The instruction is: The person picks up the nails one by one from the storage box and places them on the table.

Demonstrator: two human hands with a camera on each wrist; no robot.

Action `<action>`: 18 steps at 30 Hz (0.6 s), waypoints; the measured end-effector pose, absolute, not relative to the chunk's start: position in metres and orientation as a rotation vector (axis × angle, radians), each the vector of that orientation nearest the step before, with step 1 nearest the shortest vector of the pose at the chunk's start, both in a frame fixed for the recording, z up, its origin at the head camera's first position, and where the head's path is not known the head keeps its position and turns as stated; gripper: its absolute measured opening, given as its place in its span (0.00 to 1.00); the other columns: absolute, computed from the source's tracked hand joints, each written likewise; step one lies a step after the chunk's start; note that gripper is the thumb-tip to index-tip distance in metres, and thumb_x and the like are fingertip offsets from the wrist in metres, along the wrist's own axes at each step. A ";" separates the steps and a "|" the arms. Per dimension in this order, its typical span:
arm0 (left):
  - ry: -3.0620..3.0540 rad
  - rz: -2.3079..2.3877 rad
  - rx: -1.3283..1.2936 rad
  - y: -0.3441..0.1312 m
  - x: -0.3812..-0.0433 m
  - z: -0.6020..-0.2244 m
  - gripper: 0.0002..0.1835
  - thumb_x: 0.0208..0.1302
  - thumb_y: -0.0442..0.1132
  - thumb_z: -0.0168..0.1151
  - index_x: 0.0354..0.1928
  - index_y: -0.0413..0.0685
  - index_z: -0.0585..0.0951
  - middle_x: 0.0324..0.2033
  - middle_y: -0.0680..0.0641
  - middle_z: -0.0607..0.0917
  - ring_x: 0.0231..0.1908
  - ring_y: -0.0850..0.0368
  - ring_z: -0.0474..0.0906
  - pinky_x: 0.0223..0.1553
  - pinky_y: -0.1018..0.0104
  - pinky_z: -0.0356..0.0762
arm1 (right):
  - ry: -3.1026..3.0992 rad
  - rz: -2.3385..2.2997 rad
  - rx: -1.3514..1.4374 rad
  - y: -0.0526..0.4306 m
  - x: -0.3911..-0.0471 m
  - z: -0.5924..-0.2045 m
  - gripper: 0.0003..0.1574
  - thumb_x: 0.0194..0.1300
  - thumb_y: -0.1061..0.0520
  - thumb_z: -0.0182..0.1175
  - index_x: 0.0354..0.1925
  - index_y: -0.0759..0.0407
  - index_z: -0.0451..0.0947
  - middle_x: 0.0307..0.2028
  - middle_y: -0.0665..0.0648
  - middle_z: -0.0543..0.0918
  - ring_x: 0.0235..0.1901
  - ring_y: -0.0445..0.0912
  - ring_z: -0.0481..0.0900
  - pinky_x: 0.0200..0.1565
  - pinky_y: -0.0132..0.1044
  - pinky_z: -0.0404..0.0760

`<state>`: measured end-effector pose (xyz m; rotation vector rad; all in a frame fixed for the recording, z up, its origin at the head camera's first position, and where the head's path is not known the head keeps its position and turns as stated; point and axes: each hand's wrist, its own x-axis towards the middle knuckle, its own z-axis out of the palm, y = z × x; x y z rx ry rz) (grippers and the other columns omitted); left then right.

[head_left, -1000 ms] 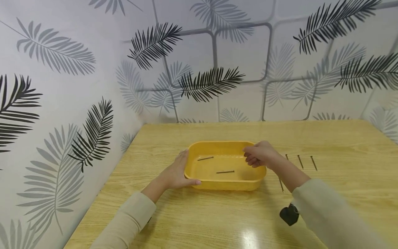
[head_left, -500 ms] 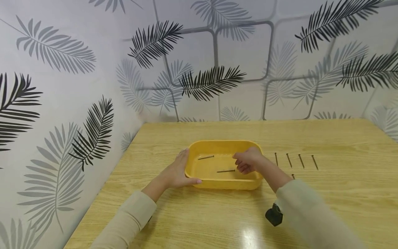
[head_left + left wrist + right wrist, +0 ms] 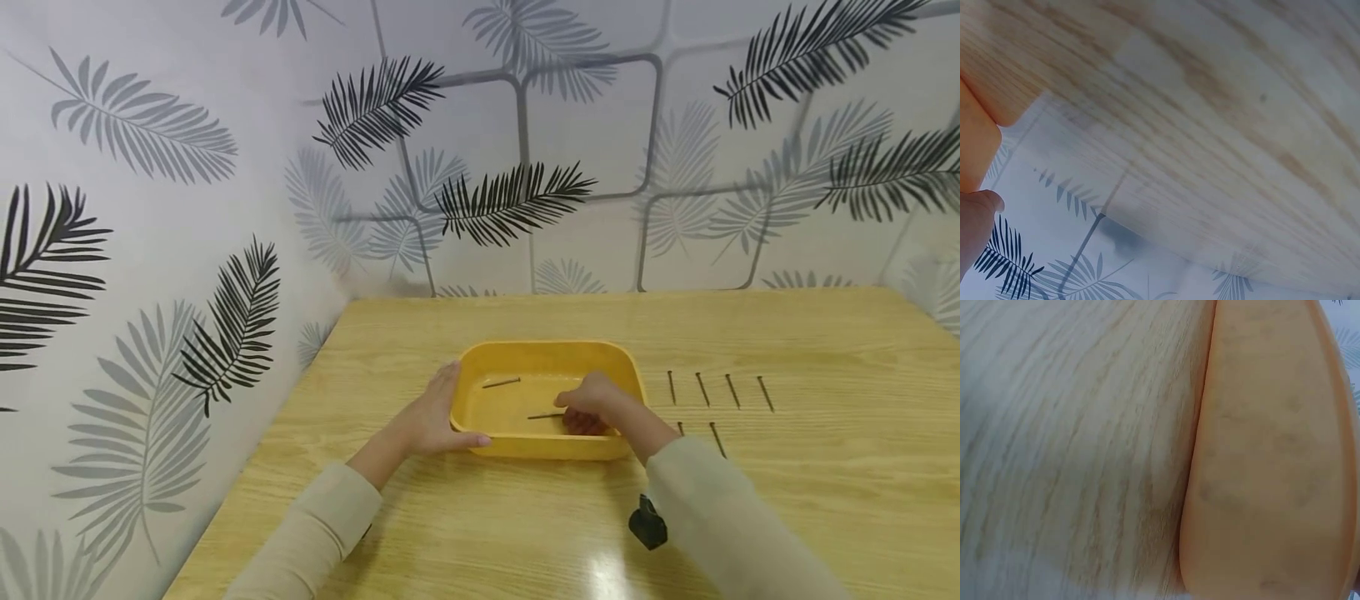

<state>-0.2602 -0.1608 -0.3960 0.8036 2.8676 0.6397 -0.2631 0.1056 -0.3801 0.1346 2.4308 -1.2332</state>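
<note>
A shallow yellow plastic tray [image 3: 555, 446] sits on the wooden table. My left hand [image 3: 431, 421] holds its left end, thumb along the near wall and fingers on the end wall. Two dark nails lie inside: one at the back left [image 3: 501, 382], one nearer the front [image 3: 546, 416]. My right hand [image 3: 596, 404] reaches in over the right rim, fingers curled over the head end of the front nail; whether they pinch it I cannot tell. The left wrist view catches part of my left hand [image 3: 975, 225] at the tray; the right wrist view shows mostly the tray's outer wall [image 3: 1272, 450].
To the right of the tray, several nails stand out in a spaced row [image 3: 702, 389] on the table [image 3: 840, 467]. Two more [image 3: 717, 439] lie nearer, partly behind my right forearm. A dark object [image 3: 647, 523] shows beside the right sleeve. Leaf-patterned walls border the table.
My right hand has moved left and down into the tray, from its right end to the front nail. More of the table nails now show. The left hand keeps its hold.
</note>
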 end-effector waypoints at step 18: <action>2.859 0.635 0.789 -0.159 -0.259 -0.396 0.68 0.43 0.77 0.55 0.72 0.40 0.35 0.72 0.37 0.41 0.73 0.44 0.36 0.71 0.48 0.43 | 2.809 -0.907 0.051 0.092 -0.263 -0.387 0.25 0.57 0.58 0.57 0.06 0.55 0.65 0.05 0.49 0.63 0.07 0.39 0.62 0.11 0.27 0.63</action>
